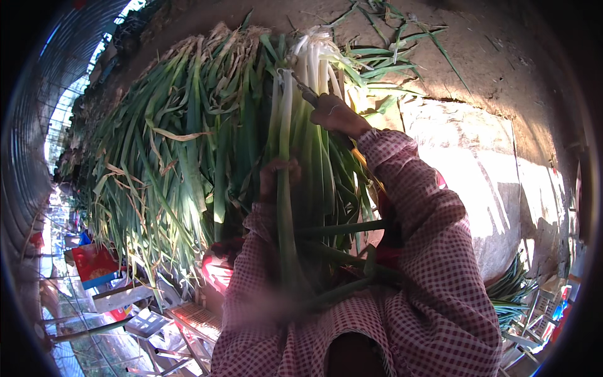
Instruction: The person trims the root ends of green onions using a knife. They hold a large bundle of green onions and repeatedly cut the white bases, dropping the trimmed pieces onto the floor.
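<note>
My left hand is closed around the green stem of one long spring onion. Its white end points away from me and its leaves run down toward my lap. My right hand grips a short, dark, narrow tool, likely a knife. The tool's tip lies close to the white end of the held spring onion. Under and beside my right hand is a group of peeled spring onions with white stems and roots at the top. Left of my hands spreads a large heap of unpeeled spring onions with dry, brownish leaves.
Stripped leaves litter the dirt floor. A sunlit pale slab or sheet lies to the right, with more greens beyond it. A yellow stick shows beneath my right forearm. Stools and a red box stand lower left.
</note>
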